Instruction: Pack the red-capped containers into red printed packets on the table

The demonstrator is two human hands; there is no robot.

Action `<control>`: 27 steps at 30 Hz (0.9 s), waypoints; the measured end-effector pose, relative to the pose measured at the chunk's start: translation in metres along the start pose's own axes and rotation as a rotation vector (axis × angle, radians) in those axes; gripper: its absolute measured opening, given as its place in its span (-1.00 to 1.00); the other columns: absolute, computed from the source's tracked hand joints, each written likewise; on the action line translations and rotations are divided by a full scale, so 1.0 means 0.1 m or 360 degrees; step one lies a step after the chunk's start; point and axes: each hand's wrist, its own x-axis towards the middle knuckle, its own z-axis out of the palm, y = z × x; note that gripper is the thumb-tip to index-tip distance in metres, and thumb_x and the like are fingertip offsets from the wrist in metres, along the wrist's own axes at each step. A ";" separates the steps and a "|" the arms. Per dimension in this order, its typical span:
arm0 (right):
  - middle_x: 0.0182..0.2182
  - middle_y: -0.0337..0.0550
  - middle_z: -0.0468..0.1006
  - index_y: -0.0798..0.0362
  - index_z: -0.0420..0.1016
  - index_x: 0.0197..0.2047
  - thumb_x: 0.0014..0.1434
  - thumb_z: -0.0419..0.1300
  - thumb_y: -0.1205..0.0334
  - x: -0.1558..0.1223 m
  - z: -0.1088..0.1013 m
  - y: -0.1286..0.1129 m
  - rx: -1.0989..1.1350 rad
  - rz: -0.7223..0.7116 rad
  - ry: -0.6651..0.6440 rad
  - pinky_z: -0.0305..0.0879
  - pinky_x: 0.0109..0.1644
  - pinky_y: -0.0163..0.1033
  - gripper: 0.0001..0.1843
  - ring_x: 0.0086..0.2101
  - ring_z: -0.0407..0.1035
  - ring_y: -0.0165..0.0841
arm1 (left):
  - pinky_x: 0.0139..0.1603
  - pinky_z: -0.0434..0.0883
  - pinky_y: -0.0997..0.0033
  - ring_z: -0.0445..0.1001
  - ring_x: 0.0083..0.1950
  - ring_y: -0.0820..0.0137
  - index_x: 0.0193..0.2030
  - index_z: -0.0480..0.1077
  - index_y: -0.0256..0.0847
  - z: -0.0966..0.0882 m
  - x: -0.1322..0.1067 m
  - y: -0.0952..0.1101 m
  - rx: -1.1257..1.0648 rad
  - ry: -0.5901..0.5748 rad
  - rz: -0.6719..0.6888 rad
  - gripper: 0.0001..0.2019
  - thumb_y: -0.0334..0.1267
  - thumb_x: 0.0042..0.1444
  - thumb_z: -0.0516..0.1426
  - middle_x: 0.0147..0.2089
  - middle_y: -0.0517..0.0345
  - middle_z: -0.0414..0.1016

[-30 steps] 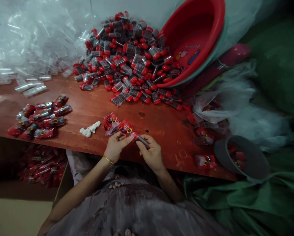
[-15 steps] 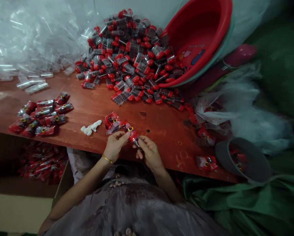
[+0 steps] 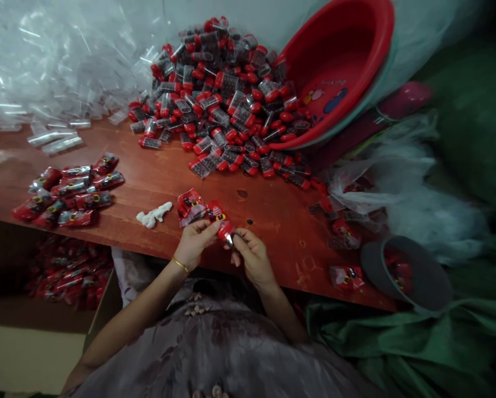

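Note:
My left hand (image 3: 196,241) pinches the lower part of a small red printed packet (image 3: 217,211) at the table's front edge. My right hand (image 3: 253,257) is closed at the packet's near end, its thumb and fingers on a small clear container with a dark lower part and a red end (image 3: 226,232). How far the container sits inside the packet I cannot tell. Another red printed packet (image 3: 191,205) lies flat just beyond my left hand. A crumpled white scrap (image 3: 153,214) is to its left.
Red-capped clear containers (image 3: 227,105) form a large heap at the back, beside a tilted red basin (image 3: 334,66). Filled packets (image 3: 72,190) lie at left, above a box of more (image 3: 74,276). Clear sleeves (image 3: 61,72) pile up behind. A grey tub (image 3: 426,276) stands right.
Both hands stay nearly in place, still on the packet and container. More of the red end and clear side shows between them. The view has shifted slightly.

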 end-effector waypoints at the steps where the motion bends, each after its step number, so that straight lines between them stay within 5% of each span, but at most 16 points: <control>1: -0.53 -0.30 0.47 0.04 0.31 -0.26 0.08 0.12 -0.12 0.00 0.00 0.02 0.0046 0.0037 -0.0035 0.08 -0.65 -0.41 -0.63 -0.74 0.10 -0.59 | -0.45 0.34 0.53 0.37 -0.54 0.54 -0.53 0.44 -0.30 -0.01 0.01 0.00 -0.0015 0.0018 -0.0017 -0.62 -0.05 -0.40 0.39 -0.55 0.19 0.47; 5: -0.49 -0.24 0.50 0.05 0.35 -0.25 0.11 0.11 -0.09 0.00 -0.06 0.11 -0.0160 -0.0047 0.0145 0.24 -0.51 -0.36 -0.65 -0.62 0.27 -0.49 | -0.37 0.34 0.52 0.39 -0.47 0.51 -0.52 0.45 -0.29 -0.09 0.06 0.00 0.0047 0.0104 0.0114 -0.63 -0.05 -0.39 0.39 -0.50 0.18 0.49; 9: -0.36 -0.06 0.53 0.07 0.41 -0.23 0.13 0.09 -0.04 0.06 -0.31 0.21 -0.1010 -0.0298 0.0608 0.32 -0.19 -0.13 -0.66 -0.33 0.39 -0.27 | -0.25 0.32 0.47 0.39 -0.37 0.44 -0.48 0.49 -0.25 -0.18 0.11 0.06 0.0285 0.0146 0.0405 -0.70 -0.05 -0.25 0.33 -0.45 0.19 0.50; 13: -0.14 0.09 0.50 0.09 0.44 -0.15 0.13 0.08 0.02 0.13 -0.53 0.15 -0.1609 -0.0572 0.0775 0.20 0.02 0.06 -0.65 -0.09 0.32 -0.10 | -0.35 0.23 0.50 0.27 -0.45 0.46 -0.54 0.45 -0.23 -0.20 0.07 0.14 0.0676 -0.0062 0.0544 -0.78 -0.11 -0.11 0.25 -0.54 0.24 0.39; 15: 0.02 0.11 0.41 0.09 0.36 0.02 0.14 0.07 0.04 0.13 -0.53 0.02 -0.1566 -0.0705 0.0652 0.18 0.06 0.06 -0.57 0.00 0.27 -0.09 | -0.43 0.16 0.51 0.20 -0.50 0.48 -0.59 0.40 -0.23 -0.19 0.03 0.18 0.0968 -0.0354 0.0543 -0.79 -0.17 -0.05 0.19 -0.59 0.27 0.30; 17: 0.06 0.06 0.39 0.04 0.25 0.15 0.16 0.06 0.06 0.09 -0.47 -0.13 -0.1339 -0.0761 0.0294 0.25 0.01 -0.03 -0.49 -0.02 0.30 -0.17 | -0.48 0.08 0.51 0.13 -0.54 0.51 -0.63 0.35 -0.23 -0.17 -0.02 0.23 0.1292 -0.0700 0.0528 -0.78 -0.25 -0.01 0.14 -0.62 0.29 0.21; 20: -0.23 -0.10 0.53 -0.02 0.41 -0.01 0.17 0.08 0.11 0.03 -0.32 -0.26 -0.1029 -0.0681 -0.0267 0.32 -0.19 -0.21 -0.67 -0.26 0.39 -0.31 | -0.51 0.01 0.50 0.06 -0.57 0.53 -0.66 0.30 -0.24 -0.18 -0.06 0.30 0.1587 -0.0983 0.0521 -0.78 -0.35 -0.03 0.08 -0.66 0.32 0.12; 23: -0.51 -0.22 0.48 0.02 0.49 -0.37 0.13 0.13 0.12 0.00 -0.18 -0.21 -0.0858 -0.0528 -0.0286 0.27 -0.34 -0.29 -0.81 -0.46 0.33 -0.39 | -0.49 0.07 0.51 0.15 -0.56 0.52 -0.62 0.36 -0.23 -0.23 -0.07 0.30 0.1548 -0.0776 0.0522 -0.82 -0.35 -0.04 0.11 -0.64 0.30 0.23; 27: -0.53 -0.24 0.47 0.04 0.44 -0.39 0.12 0.13 0.09 0.00 0.00 -0.01 -0.0574 -0.0369 0.0238 0.27 -0.38 -0.31 -0.80 -0.50 0.31 -0.42 | -0.25 0.32 0.47 0.43 -0.32 0.39 -0.29 0.52 -0.22 -0.25 -0.09 0.14 0.0927 -0.0397 0.0337 -0.80 -0.20 -0.07 0.23 -0.32 0.13 0.55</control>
